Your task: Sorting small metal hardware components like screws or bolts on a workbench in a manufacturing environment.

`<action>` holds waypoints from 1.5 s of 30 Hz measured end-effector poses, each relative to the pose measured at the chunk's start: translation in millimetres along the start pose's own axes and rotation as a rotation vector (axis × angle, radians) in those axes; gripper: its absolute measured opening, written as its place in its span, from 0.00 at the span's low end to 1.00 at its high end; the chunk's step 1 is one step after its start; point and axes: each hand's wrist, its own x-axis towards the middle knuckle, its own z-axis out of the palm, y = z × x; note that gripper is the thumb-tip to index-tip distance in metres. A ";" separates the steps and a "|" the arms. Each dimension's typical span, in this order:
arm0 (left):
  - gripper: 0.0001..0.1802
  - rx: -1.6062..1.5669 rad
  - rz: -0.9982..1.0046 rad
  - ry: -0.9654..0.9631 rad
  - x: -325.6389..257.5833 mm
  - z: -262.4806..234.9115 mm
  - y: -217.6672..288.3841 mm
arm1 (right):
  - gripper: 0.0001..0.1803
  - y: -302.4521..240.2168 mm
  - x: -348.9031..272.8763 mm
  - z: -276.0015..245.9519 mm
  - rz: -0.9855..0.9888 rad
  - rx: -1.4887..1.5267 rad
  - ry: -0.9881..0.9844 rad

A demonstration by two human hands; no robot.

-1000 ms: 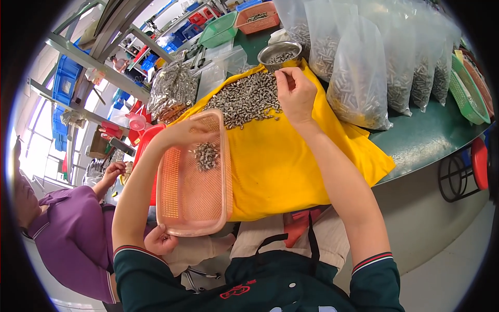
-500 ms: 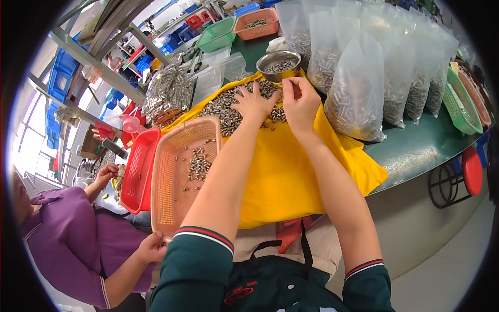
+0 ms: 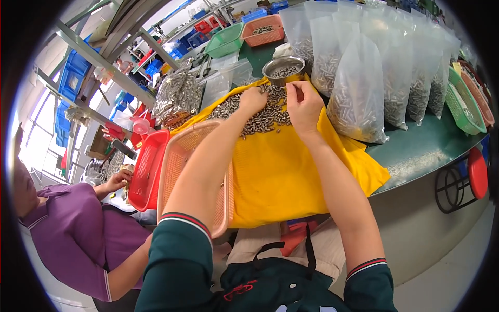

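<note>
Small shiny metal parts (image 3: 267, 115) lie in a loose pile on a yellow cloth (image 3: 280, 171). My left hand (image 3: 253, 102) is at the pile, its fingers curled down among the parts, so what they hold is hidden. Just to its right, my right hand (image 3: 305, 108) is raised at the pile's edge with thumb and fingers pinched together. Anything inside that pinch is too small to make out. Behind my right hand stands a steel bowl (image 3: 271, 68) with more metal parts. A pink-orange basket (image 3: 228, 208) sits left of the cloth, partly covered by my left forearm.
Clear plastic bags of metal parts (image 3: 356, 93) stand at the right on the green table (image 3: 416, 161). At the left are a red basket (image 3: 148, 171) and a person in purple (image 3: 86, 223). Green (image 3: 226, 41) and orange (image 3: 264, 23) baskets stand farther back. A red stool (image 3: 477, 174) is at right.
My left hand, earlier spread flat over the pile, has curled its fingers. My right hand stays pinched. The pink-orange basket has shifted slightly right, and the other person's near hand has moved right.
</note>
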 end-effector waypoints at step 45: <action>0.15 0.104 -0.330 0.395 -70.0 22.2 37.7 | 0.07 -0.1 0.1 3.8 0.187 0.115 0.013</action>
